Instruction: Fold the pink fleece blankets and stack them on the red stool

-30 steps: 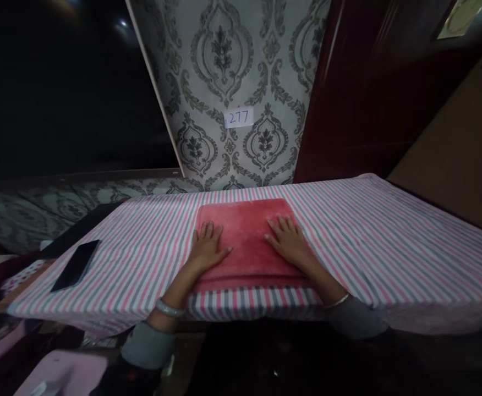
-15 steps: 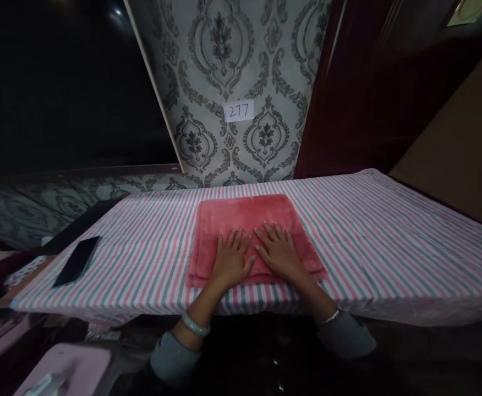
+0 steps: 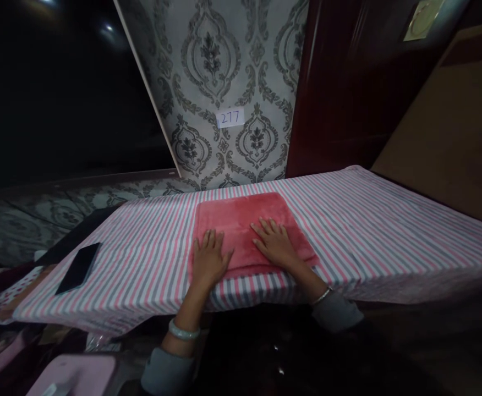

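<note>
A folded pink plush cloth (image 3: 241,217) lies on a table spread with a striped tablecloth (image 3: 150,247). My left hand (image 3: 210,261) rests palm down on the cloth's left part, fingers stretched out and a little apart. On its right part my right hand (image 3: 274,243) lies flat, fingers spread. Neither hand grips anything. The layered front edge of the folded cloth shows between my wrists.
A black smartphone (image 3: 78,268) lies at the table's left end. Behind the table are a patterned wall with a paper label (image 3: 230,117) reading 277, and a large dark screen (image 3: 67,93). A brown panel (image 3: 451,126) stands at the right. Below left is a pink object (image 3: 80,374).
My left hand has slid left across the cloth, away from my right hand, which stays at nearly the same place on it. The camera view has turned slightly.
</note>
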Available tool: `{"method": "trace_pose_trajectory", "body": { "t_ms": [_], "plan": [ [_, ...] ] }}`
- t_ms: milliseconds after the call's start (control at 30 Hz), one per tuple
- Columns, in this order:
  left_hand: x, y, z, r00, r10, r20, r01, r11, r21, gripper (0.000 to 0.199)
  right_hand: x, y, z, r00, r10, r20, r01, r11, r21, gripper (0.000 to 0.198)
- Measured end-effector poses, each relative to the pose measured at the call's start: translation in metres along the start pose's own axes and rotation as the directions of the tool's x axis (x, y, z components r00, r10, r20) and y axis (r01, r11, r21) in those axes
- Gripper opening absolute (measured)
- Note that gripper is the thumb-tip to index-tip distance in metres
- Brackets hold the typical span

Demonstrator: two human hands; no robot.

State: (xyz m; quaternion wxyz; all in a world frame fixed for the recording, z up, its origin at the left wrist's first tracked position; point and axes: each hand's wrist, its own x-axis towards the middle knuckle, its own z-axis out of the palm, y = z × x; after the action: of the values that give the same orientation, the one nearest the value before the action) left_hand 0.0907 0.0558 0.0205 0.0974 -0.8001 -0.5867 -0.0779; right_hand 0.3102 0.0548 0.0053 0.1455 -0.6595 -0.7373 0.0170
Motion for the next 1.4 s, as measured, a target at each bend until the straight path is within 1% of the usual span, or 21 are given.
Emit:
{"method": "trace_pose_trajectory", "body": {
  "t_ms": [167,300,433,567,633,700,800,867,900,967,1067,1133,1400],
  "plan": [
    [-0.020,-0.018,0.011,0.994,-0.053,-0.092,0.053,0.999,0.003,0.059,0.000,0.002,0.002,1.000,-0.006,-0.005,0.006,1.000,-0.002,0.054],
    [-0.028,-0.027,0.018,0.991,-0.038,-0.125,0.034,0.999,-0.033,0.057,0.002,0.003,0.002,1.000,-0.012,0.003,0.012,1.000,-0.008,0.055],
    [-0.028,-0.034,0.011,0.995,-0.028,-0.094,0.022,0.997,-0.069,0.052,-0.006,0.011,0.002,1.000,-0.017,-0.010,0.017,1.000,-0.008,0.057],
    [-0.023,-0.035,-0.004,0.998,-0.025,-0.065,0.019,0.996,-0.089,0.046,-0.028,0.029,0.003,0.999,-0.026,-0.019,0.024,0.997,-0.068,0.059],
    [-0.018,-0.030,-0.012,0.997,-0.016,-0.079,0.010,0.996,-0.084,0.042,-0.038,0.036,-0.002,1.000,-0.005,-0.015,0.004,0.996,-0.090,0.058],
    [-0.010,-0.019,-0.020,0.996,0.014,-0.083,-0.022,0.996,-0.089,0.041,-0.041,0.036,-0.012,1.000,0.004,-0.020,-0.006,0.996,-0.085,0.054],
    [0.005,0.005,-0.025,0.994,0.096,-0.049,-0.101,0.988,-0.120,0.045,-0.029,0.026,-0.027,0.998,-0.016,-0.063,0.013,0.999,-0.047,0.050],
    [0.015,0.020,-0.022,0.989,0.149,-0.027,-0.151,0.978,-0.141,0.051,-0.016,0.017,-0.031,0.995,-0.019,-0.098,0.017,1.000,-0.024,0.052],
    [0.019,0.026,-0.018,0.986,0.165,-0.014,-0.165,0.975,-0.148,0.054,-0.011,0.014,-0.030,0.995,-0.013,-0.102,0.012,1.000,-0.018,0.053],
    [0.023,0.034,-0.008,0.986,0.169,0.017,-0.164,0.975,-0.151,0.060,-0.004,0.011,-0.023,0.998,0.006,-0.068,-0.008,1.000,-0.021,0.056],
    [0.022,0.037,0.008,0.987,0.156,0.048,-0.147,0.978,-0.147,0.063,-0.004,0.013,-0.006,1.000,0.019,-0.002,-0.019,0.999,-0.043,0.057],
    [0.020,0.035,0.015,0.985,0.166,0.043,-0.158,0.976,-0.151,0.063,-0.007,0.016,0.002,1.000,0.018,-0.005,-0.019,0.999,-0.048,0.057],
    [0.016,0.037,0.020,0.989,0.150,-0.015,-0.149,0.966,-0.212,0.063,-0.008,0.018,0.010,0.999,0.007,-0.036,-0.010,0.998,-0.064,0.057]
  ]
}}
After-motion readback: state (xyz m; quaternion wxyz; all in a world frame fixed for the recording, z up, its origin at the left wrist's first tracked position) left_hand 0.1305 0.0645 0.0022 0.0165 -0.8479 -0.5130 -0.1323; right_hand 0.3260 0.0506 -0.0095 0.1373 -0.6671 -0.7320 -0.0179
